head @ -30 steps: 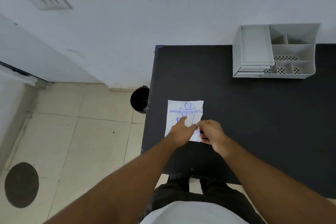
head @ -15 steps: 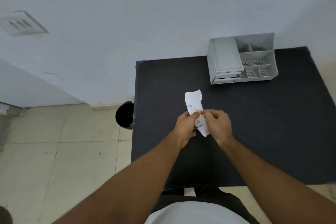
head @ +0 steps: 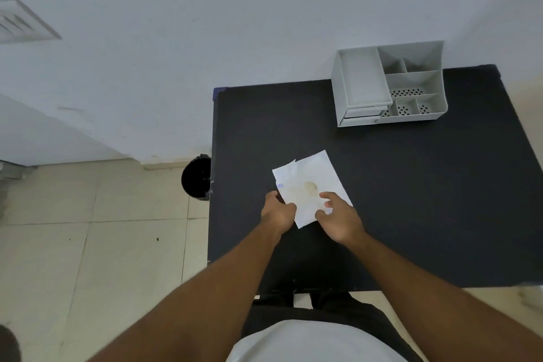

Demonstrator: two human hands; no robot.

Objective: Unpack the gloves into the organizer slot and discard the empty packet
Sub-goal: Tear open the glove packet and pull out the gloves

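Holding a white glove packet [head: 311, 185] above the black table [head: 411, 200], near its left-near part. Left hand [head: 277, 211] pinching the packet's left edge, fingers closed on it. Right hand [head: 338, 214] gripping the packet's near-right part, thumb on top and fingers curled beneath. Packet tilting, its far edge looking torn and ragged, a few blue letters showing at the left edge. Grey organizer [head: 390, 85] sitting at the far right of the table, well apart from the hands, slots open upward. Black bin [head: 195, 178] standing on the tiled floor just beside the table's left edge.
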